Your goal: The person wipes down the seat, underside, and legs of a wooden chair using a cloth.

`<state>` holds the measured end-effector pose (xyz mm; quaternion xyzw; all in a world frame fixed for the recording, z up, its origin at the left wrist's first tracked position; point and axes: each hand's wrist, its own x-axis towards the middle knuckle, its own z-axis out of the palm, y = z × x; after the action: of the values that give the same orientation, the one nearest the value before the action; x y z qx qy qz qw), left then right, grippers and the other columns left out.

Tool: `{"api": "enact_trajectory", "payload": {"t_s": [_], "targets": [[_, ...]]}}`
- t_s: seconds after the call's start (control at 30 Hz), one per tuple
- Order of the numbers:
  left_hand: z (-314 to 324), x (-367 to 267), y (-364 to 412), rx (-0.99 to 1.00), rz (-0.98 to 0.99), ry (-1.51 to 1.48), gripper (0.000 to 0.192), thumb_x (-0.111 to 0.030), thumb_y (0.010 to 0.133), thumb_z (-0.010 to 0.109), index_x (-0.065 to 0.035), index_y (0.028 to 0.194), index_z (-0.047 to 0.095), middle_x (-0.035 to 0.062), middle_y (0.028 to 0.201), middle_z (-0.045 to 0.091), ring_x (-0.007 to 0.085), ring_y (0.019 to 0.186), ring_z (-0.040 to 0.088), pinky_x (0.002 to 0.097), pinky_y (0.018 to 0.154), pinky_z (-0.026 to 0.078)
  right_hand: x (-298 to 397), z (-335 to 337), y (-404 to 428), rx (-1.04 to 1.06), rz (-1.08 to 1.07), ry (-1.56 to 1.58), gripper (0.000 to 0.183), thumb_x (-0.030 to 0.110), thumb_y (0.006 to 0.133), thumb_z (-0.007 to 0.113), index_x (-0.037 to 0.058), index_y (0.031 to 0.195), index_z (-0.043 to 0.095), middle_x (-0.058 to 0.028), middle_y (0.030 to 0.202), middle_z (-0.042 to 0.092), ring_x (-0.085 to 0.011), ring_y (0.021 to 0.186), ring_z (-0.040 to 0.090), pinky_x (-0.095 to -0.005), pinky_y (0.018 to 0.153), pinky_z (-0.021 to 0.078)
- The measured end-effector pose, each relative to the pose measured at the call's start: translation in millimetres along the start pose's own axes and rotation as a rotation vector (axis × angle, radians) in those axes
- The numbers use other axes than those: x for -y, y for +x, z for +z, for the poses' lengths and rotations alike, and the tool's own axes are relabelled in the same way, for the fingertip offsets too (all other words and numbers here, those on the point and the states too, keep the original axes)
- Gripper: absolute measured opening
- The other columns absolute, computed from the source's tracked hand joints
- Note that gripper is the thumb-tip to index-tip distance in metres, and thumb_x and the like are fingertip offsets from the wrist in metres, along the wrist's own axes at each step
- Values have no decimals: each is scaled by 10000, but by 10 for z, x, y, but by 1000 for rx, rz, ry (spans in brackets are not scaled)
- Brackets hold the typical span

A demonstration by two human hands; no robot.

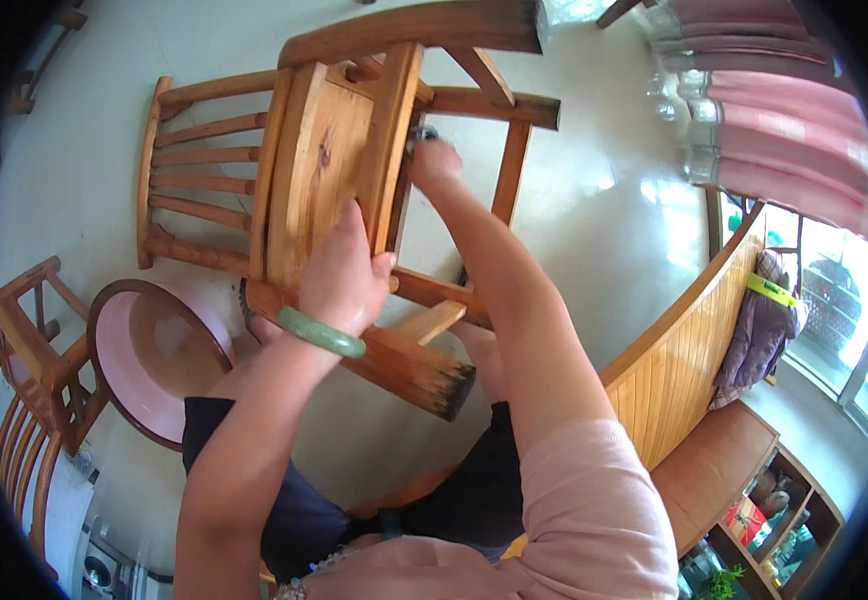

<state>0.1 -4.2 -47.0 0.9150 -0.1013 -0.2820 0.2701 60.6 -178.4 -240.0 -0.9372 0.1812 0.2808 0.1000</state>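
A wooden chair (303,172) lies tipped over before me, its slatted backrest (201,157) towards the left and its legs towards the right. The leg ends are dark and worn, as on the near leg (404,371). My left hand (340,281), with a green bangle (321,334) at the wrist, grips a rail (393,135) between the legs. Inside the frame, past that rail, my right hand (435,163) is closed around a small dark-grey object (423,133), perhaps a scrubber or cloth; it is blurred and partly hidden.
A pink basin (115,337) holding brownish water stands at the left, beside another wooden chair (36,345). On the right are a wood-panelled partition (674,375) with a garment (760,330) hanging over it, a shelf cabinet (816,510) and pink curtains (786,112).
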Motion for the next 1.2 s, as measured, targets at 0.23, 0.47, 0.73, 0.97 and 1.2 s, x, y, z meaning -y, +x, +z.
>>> {"api": "enact_trajectory", "payload": {"t_s": [0.23, 0.47, 0.73, 0.97, 1.2], "targets": [[-61, -54, -1, 11, 3, -42, 599, -137, 745, 605, 100, 1193, 287, 252, 872, 566, 393, 820, 559, 445, 723, 450, -119, -536, -31, -444, 0, 409, 303, 219, 730, 535, 33, 969, 545, -188, 974, 543, -325, 936, 529, -421, 778, 450], [-65, -152, 37, 37, -36, -91, 616, -170, 733, 613, 71, 1217, 316, 288, 986, 535, 403, 912, 531, 419, 780, 431, 21, -425, 471, -427, 53, 108, 220, 123, 763, 519, 45, 966, 556, -138, 990, 564, -291, 933, 550, -343, 760, 484], [-46, -96, 6, 18, -44, -92, 591, -120, 738, 613, 68, 1224, 333, 243, 1020, 549, 321, 938, 557, 339, 822, 424, 616, -666, 121, -507, -252, 877, 248, 175, 736, 525, 18, 923, 564, -208, 980, 565, -354, 919, 537, -399, 795, 446], [117, 317, 49, -103, 168, -116, 544, -123, 750, 597, 28, 1204, 336, 257, 992, 551, 382, 917, 542, 391, 784, 432, 786, -620, 74, -514, -206, 231, 477, 210, 807, 453, -7, 1226, 381, -138, 934, 565, -285, 901, 541, -386, 691, 470], [63, 103, 101, 26, 134, -284, 582, -137, 748, 609, 69, 1209, 321, 261, 1007, 547, 385, 934, 535, 384, 805, 425, -137, -376, 407, -291, -101, 60, 355, 162, 788, 496, -42, 1074, 447, -155, 952, 619, -265, 850, 618, -351, 677, 495]]}}
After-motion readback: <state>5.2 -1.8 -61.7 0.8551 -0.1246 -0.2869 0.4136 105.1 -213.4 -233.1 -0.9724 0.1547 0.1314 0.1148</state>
